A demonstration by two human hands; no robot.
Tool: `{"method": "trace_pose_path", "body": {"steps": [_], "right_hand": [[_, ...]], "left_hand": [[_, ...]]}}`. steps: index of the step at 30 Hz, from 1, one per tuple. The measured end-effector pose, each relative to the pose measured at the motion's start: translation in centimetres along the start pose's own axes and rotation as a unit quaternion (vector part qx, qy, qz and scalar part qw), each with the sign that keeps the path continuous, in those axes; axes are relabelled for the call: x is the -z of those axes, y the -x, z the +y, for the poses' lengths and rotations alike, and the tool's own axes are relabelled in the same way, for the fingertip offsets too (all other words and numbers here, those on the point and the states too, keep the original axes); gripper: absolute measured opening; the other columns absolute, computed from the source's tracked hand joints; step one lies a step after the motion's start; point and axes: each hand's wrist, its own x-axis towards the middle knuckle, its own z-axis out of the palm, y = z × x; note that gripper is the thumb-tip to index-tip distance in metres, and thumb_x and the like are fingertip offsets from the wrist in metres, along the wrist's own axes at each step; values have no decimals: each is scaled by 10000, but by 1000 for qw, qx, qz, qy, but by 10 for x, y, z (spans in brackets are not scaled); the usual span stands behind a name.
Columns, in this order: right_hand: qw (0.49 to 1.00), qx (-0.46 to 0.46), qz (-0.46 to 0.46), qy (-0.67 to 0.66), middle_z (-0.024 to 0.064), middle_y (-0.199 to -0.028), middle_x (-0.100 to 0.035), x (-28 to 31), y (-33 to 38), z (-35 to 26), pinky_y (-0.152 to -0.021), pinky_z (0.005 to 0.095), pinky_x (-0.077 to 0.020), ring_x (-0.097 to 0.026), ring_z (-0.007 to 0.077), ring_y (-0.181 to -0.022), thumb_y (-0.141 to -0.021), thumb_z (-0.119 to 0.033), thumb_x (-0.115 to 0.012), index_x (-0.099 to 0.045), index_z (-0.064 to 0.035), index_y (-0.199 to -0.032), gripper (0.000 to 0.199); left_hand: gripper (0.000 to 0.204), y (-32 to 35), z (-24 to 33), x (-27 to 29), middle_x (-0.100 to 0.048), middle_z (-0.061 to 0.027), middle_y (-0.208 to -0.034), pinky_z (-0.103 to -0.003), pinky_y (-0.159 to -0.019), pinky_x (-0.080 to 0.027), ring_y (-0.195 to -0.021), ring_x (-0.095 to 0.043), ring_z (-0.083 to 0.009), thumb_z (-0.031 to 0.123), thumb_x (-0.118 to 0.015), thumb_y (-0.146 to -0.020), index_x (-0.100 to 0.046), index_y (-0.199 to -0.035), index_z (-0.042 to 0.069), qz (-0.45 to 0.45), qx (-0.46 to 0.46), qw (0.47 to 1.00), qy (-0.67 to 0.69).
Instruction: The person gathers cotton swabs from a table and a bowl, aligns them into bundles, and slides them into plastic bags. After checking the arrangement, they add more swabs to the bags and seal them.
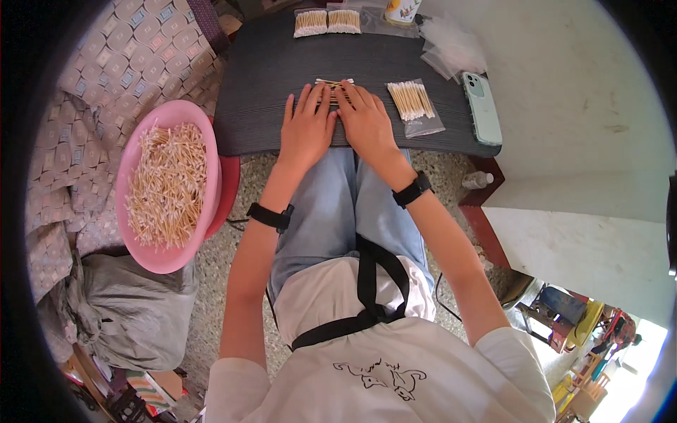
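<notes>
A few loose cotton swabs [334, 82] lie crosswise on the dark table [261, 92], partly covered by my fingers. My left hand [306, 134] rests over their left side, its fingers stretched out and spread. Beside it, my right hand [369, 130] lies over the right side with its fingers extended. The two hands nearly meet at the thumbs, and what is under the fingertips is partly hidden. To the right of my right hand, a clear plastic bag [425, 127] holds a row of cotton swabs.
Two filled swab bags [327, 22] lie at the far edge, near a patterned cup [403, 10]. Clear empty bags [455, 46] and a pale green phone [482, 109] are at the right, by the wall. A pink basin [166, 264] heaped with swabs stands left of the table.
</notes>
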Motion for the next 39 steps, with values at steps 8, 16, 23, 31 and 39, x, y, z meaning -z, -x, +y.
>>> {"method": "trace_pose_path", "body": {"steps": [8,16,23,31,39], "right_hand": [[1000,28,10,1,126,-1360,-474,-5,8,12,-1069,411,-335,-422,259,-1286,-874,-135,-535,-506,-17,-1267,412],[996,15,42,-83,137,-1338,-499,-3,-4,11,-1066,380,-345,-441,270,-1274,-901,-121,-517,-498,-12,-1276,391],[998,25,45,-39,133,-1293,-536,-10,-9,16,-1031,371,-381,-491,269,-1223,-860,-83,-536,-544,3,-1203,354],[997,25,59,-49,129,-1224,-584,-5,-12,15,-962,376,-419,-529,268,-1162,-829,-79,-570,-611,-1,-1098,283],[998,30,55,2,138,-1337,-505,-16,-12,14,-1060,408,-335,-456,281,-1254,-905,-165,-519,-501,-26,-1286,406]], "left_hand": [[456,0,-5,0,-370,-120,-1442,-467,-1097,-272,-1343,-342,-287,273,-433,-967,-433,-1358,38,15,-21,998,59],[453,-11,-7,-8,-376,-129,-1446,-438,-1104,-271,-1355,-329,-278,250,-444,-967,-429,-1354,16,43,-7,998,52],[344,-8,-8,-4,-495,-118,-1332,-416,-1028,-381,-1241,-464,-296,152,-475,-948,-532,-1256,10,57,-14,991,121],[300,-5,-1,2,-539,-121,-1267,-387,-921,-478,-1157,-539,-295,119,-528,-919,-588,-1197,21,71,9,984,162],[457,-10,-6,-10,-393,-181,-1425,-395,-1111,-275,-1328,-376,-269,217,-398,-966,-419,-1339,-46,48,-31,998,16]]}}
